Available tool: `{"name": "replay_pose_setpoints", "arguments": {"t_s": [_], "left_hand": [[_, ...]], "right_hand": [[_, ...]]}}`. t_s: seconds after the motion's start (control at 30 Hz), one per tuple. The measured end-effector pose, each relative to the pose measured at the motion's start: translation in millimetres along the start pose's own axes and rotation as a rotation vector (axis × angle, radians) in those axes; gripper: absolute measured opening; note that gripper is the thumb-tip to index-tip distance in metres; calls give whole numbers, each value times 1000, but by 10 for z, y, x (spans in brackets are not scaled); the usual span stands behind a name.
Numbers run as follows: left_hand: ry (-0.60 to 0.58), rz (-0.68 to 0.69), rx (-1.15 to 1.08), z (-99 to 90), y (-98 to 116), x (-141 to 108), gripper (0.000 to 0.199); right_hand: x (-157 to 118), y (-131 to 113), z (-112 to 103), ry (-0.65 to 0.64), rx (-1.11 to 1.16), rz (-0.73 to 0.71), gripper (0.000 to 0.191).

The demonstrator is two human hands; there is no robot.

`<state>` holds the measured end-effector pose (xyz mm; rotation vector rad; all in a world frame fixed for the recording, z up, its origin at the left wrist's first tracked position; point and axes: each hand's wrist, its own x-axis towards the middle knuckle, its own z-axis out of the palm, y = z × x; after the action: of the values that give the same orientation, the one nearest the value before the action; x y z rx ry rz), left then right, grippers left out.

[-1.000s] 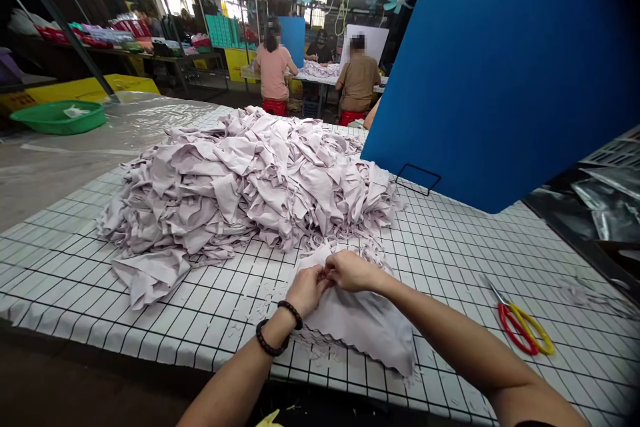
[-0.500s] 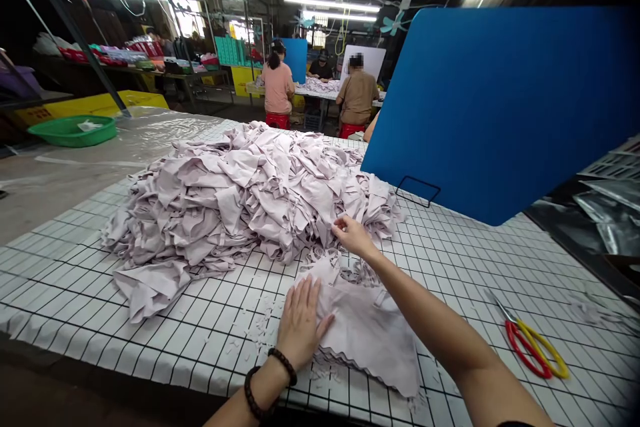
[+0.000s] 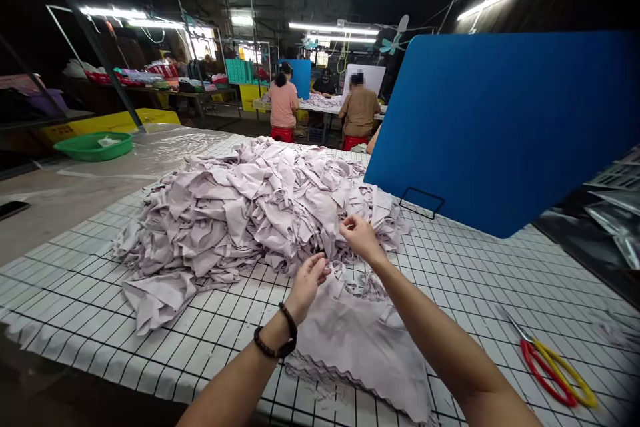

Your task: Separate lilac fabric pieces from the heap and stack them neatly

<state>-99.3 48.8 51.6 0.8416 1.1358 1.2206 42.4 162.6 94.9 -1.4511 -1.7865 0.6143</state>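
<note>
A large heap of pale lilac fabric pieces (image 3: 240,207) covers the middle of the grid-patterned table. In front of it lies a flat stack of the same cloth (image 3: 355,340) with scalloped edges. Above the stack's upper left edge is my left hand (image 3: 307,280), its fingers bent and slightly apart, with nothing visible in them; two dark bracelets circle the wrist. My right hand (image 3: 361,235) is at the heap's front right edge, thumb and fingertips pinched together; whatever they hold is too small to make out. Scissors with red and yellow handles (image 3: 555,370) rest at the right.
A big blue board (image 3: 490,127) stands at the back right beside a black wire stand (image 3: 421,203). A green basket (image 3: 94,147) and a phone (image 3: 13,209) are at the left. Several people sit at a table farther back.
My left hand has lifted off the cloth stack and moved up toward my right hand, its fingers now curled. The right hand keeps its pinch near the heap. The whole view has shifted slightly.
</note>
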Motion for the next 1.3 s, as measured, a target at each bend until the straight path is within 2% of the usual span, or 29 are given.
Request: {"name": "replay_pose_setpoints", "arguments": {"t_s": [0.07,0.13,0.23,0.3,0.4,0.47,0.5,0.57,0.67,0.73,0.77,0.83,0.93,1.03,1.1,1.2,1.27,1.3], "left_hand": [[66,-21,-103,106,22,125,38],[101,42,-101,139,-22,161,37],[124,180,1,31,-92,145,37],[186,299,121,-92,-49,172,37],[337,551,393,-213,207,354,37],[384,727,597,-203,444,570,45],[358,779,710,-174,555,695,52],[245,799,855,-92,730,943,56],[10,712,862,20,840,1200,37],[-69,677,821,57,839,1263,24],[-84,672,803,67,829,1267,21],[-104,657,760,80,812,1247,29],[-130,573,588,102,835,1199,46],[-208,491,472,139,909,1135,49],[-289,496,544,188,945,1071,46],[-353,633,749,317,921,974,60],[-354,692,812,416,865,943,50],[-371,664,792,455,836,941,40]], "right_hand": [[58,-7,166,3,-163,2,33],[138,-24,365,40,-320,-45,47],[264,-46,549,54,-448,-102,44],[345,-33,535,73,-386,-111,34],[451,30,346,112,-72,-128,26],[490,74,171,28,177,-136,24],[496,90,83,-40,285,-124,22],[484,108,-81,-158,464,-50,19],[434,113,-286,-193,679,108,14],[402,120,-404,-163,754,156,12],[390,127,-460,-147,771,165,11],[374,144,-570,-140,785,180,10],[366,175,-714,-188,805,199,10],[361,194,-803,-234,850,178,8],[354,185,-824,-223,860,165,7],[340,119,-822,-187,836,167,9],[332,56,-827,-168,824,180,13],[328,29,-839,-169,821,195,16]]}}
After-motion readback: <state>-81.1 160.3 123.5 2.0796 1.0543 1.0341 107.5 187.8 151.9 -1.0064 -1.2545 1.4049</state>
